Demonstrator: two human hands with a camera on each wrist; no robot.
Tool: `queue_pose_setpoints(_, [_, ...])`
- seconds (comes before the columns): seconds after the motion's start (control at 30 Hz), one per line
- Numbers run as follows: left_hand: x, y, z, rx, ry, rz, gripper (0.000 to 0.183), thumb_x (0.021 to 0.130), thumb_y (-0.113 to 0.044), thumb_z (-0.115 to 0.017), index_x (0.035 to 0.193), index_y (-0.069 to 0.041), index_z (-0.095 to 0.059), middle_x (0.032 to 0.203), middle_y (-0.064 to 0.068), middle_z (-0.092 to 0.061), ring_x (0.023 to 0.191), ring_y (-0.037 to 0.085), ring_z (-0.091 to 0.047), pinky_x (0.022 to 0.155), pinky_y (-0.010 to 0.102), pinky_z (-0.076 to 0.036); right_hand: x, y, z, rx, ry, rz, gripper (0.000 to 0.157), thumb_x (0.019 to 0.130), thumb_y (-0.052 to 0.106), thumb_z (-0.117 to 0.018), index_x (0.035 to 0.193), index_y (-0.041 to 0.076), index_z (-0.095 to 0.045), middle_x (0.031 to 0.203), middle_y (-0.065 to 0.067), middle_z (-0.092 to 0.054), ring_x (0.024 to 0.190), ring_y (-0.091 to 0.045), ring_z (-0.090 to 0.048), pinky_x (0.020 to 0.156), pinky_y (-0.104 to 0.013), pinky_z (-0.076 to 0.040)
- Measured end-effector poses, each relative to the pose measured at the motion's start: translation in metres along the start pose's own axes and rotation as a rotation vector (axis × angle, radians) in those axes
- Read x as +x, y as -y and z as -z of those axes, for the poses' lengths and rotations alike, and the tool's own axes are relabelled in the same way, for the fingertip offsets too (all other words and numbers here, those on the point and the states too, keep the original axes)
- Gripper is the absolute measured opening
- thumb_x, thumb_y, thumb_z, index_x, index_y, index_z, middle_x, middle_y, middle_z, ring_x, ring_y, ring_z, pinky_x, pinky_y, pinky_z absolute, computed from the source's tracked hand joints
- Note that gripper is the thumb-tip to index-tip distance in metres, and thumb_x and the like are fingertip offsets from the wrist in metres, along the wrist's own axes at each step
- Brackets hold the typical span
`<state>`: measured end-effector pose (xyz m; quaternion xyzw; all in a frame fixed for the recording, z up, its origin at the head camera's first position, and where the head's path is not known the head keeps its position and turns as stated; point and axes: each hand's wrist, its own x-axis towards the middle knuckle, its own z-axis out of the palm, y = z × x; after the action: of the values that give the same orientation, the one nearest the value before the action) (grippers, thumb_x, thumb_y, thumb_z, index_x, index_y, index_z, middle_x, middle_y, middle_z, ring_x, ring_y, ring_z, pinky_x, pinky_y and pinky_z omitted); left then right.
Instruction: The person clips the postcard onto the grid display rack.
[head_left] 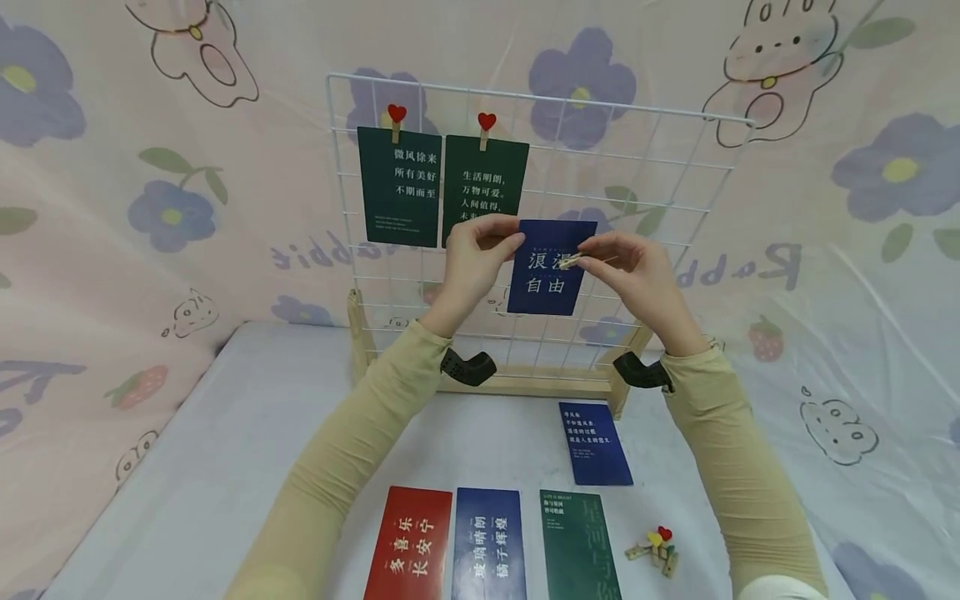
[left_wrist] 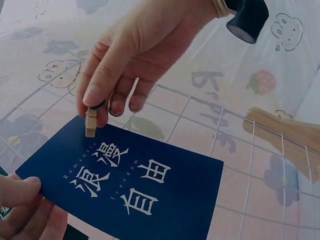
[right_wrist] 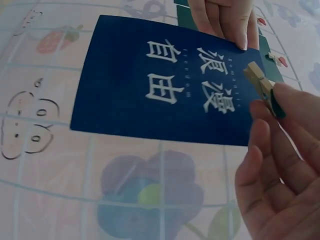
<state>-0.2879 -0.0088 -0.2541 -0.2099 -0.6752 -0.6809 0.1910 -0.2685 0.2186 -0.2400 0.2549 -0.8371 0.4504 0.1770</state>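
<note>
My left hand [head_left: 476, 267] pinches a blue card [head_left: 543, 296] with white lettering by its upper left edge, holding it up before a white wire grid [head_left: 637, 106]. Between the thumb and fingers of my right hand [head_left: 641, 267] is a small wooden clothespin [right_wrist: 257, 80] with a green part at the pinched end. In the left wrist view the clothespin [left_wrist: 91, 125] is at the card's edge; whether it touches the card I cannot tell. Two green cards [head_left: 397, 221] hang at the grid's upper left from red-heart clothespins [head_left: 397, 114]. My left hand partly covers the second card.
The grid stands on a wooden base [head_left: 525, 386]. Before it on the white table [head_left: 247, 450] lie a blue card [head_left: 596, 458], a red card [head_left: 408, 542], another blue card [head_left: 487, 500] and a green card [head_left: 577, 542]. Several heart clothespins [head_left: 655, 542] lie at the right. A patterned cloth hangs behind.
</note>
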Motion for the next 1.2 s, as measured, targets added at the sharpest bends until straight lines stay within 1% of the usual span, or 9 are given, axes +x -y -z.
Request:
queue_pose_setpoints(0.23, [0.007,-0.003,-0.002,0.047,0.001,-0.053,0.019,0.086,-0.001,-0.069,0.105,0.003,-0.070,0.097,0.013,-0.069,0.080,0.018,-0.066,0.073,0.025,-0.056,0.013,0.008,0.002,-0.043,-0.027,0.038,0.021,0.091,0.010,-0.067,0.110,0.002,-0.069,0.102,-0.008,-0.068,0.086,-0.010,-0.062,0.077,-0.020,-0.049])
queue_pose_setpoints(0.37, [0.011,-0.003,-0.001,0.055,0.009,-0.078,0.019,0.087,-0.001,-0.069,0.105,0.003,-0.070,0.096,0.012,-0.069,0.078,0.017,-0.066,0.072,0.026,-0.056,0.011,0.025,-0.001,-0.070,-0.037,0.043,0.020,0.091,0.005,-0.065,0.110,-0.004,-0.067,0.102,-0.016,-0.067,0.085,-0.008,-0.061,0.076,-0.019,-0.049])
queue_pose_setpoints(0.43, [0.014,-0.004,-0.001,0.060,0.011,-0.089,0.019,0.087,-0.001,-0.069,0.105,0.003,-0.070,0.096,0.012,-0.069,0.078,0.016,-0.065,0.072,0.025,-0.056,0.012,0.027,-0.001,-0.065,-0.050,0.047,0.022,0.090,0.001,-0.065,0.111,-0.006,-0.065,0.101,-0.018,-0.066,0.085,-0.007,-0.060,0.075,-0.019,-0.049])
queue_pose_setpoints(0.47, [0.016,-0.005,0.000,0.060,0.011,-0.095,0.019,0.087,-0.002,-0.069,0.105,0.003,-0.070,0.096,0.012,-0.069,0.078,0.016,-0.065,0.073,0.025,-0.056,0.013,0.027,-0.001,-0.061,-0.057,0.051,0.023,0.090,0.001,-0.065,0.111,-0.006,-0.065,0.100,-0.017,-0.066,0.085,-0.007,-0.060,0.075,-0.019,-0.048])
queue_pose_setpoints(0.6, [0.023,-0.009,0.000,0.065,0.000,-0.117,0.019,0.087,-0.003,-0.069,0.105,0.002,-0.071,0.097,0.011,-0.069,0.080,0.017,-0.065,0.074,0.024,-0.055,0.024,0.013,0.003,-0.038,-0.086,0.080,0.029,0.088,0.005,-0.068,0.116,0.000,-0.065,0.097,-0.008,-0.066,0.087,-0.008,-0.060,0.075,-0.019,-0.048])
queue_pose_setpoints(0.63, [0.024,-0.010,0.000,0.068,-0.004,-0.119,0.019,0.087,-0.004,-0.069,0.105,0.001,-0.071,0.097,0.011,-0.069,0.081,0.017,-0.065,0.074,0.024,-0.055,0.026,0.012,0.004,-0.038,-0.089,0.086,0.029,0.088,0.006,-0.069,0.117,0.001,-0.065,0.096,-0.007,-0.066,0.087,-0.008,-0.060,0.075,-0.020,-0.048])
queue_pose_setpoints(0.77, [0.028,-0.013,-0.001,0.075,-0.016,-0.117,0.020,0.087,-0.005,-0.070,0.106,0.000,-0.071,0.098,0.010,-0.070,0.081,0.017,-0.066,0.074,0.023,-0.055,0.033,0.015,0.006,-0.060,-0.089,0.079,0.026,0.088,0.009,-0.070,0.113,0.001,-0.066,0.097,-0.006,-0.066,0.088,-0.009,-0.060,0.076,-0.020,-0.048])
queue_pose_setpoints(0.97, [0.034,-0.017,-0.004,0.100,-0.047,-0.148,0.019,0.086,-0.004,-0.070,0.105,0.000,-0.072,0.097,0.008,-0.071,0.081,0.012,-0.066,0.076,0.022,-0.054,0.045,0.024,0.012,-0.071,-0.117,0.038,0.022,0.088,0.013,-0.070,0.107,0.000,-0.069,0.098,-0.002,-0.067,0.087,-0.009,-0.060,0.077,-0.019,-0.048])
queue_pose_setpoints(1.2, [0.044,-0.023,-0.007,0.115,-0.060,-0.171,0.019,0.086,-0.003,-0.070,0.105,0.000,-0.071,0.096,0.009,-0.071,0.079,0.012,-0.067,0.074,0.021,-0.055,0.061,0.032,0.021,-0.057,-0.156,0.060,0.021,0.088,0.013,-0.071,0.105,0.001,-0.070,0.096,0.002,-0.068,0.087,-0.010,-0.061,0.077,-0.019,-0.049])
